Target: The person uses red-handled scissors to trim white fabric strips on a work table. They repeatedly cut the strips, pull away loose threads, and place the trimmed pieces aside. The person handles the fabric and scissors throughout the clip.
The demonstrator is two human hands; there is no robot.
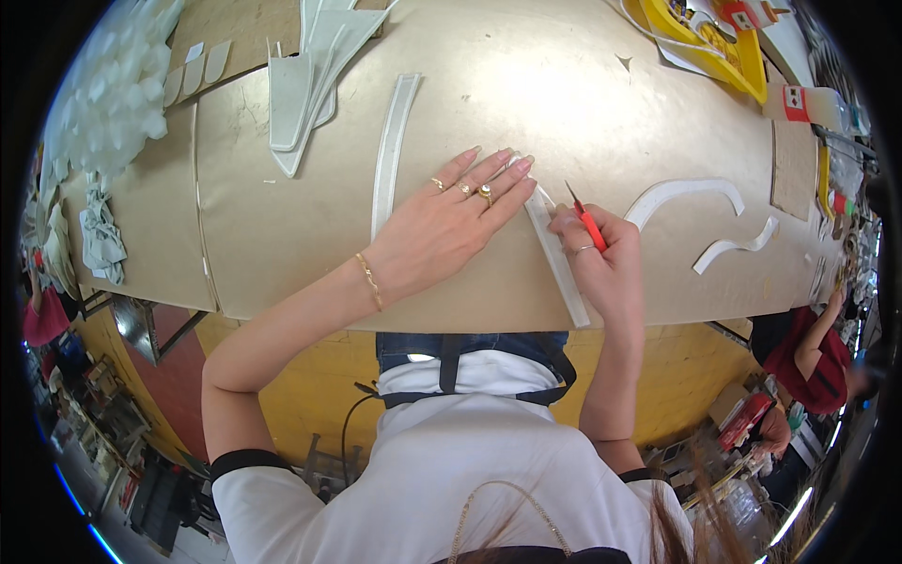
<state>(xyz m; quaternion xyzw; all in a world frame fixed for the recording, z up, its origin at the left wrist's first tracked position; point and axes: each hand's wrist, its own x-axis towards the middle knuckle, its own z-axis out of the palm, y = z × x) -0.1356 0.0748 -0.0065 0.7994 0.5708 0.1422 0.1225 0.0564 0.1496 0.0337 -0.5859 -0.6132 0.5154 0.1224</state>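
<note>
Two-handed, working mid-frame over a gold-brown surface [489, 85]. Laying left hand [437, 227] flat, with fingers stretched out, at the upper end of a white strip [558, 263] slanting right of centre. Clamping right hand [609, 265] on a red-handled tool [591, 228], pointing its dark tip up-left. Seeing curved white pieces [691, 190] right of frame.

Three rings [485, 191] sit on the left grip [437, 230], a gold bracelet [369, 282] just behind it; farther back I see a black-cuffed white shirt [442, 451], dark straps [450, 365], blue jeans [399, 349].
</note>
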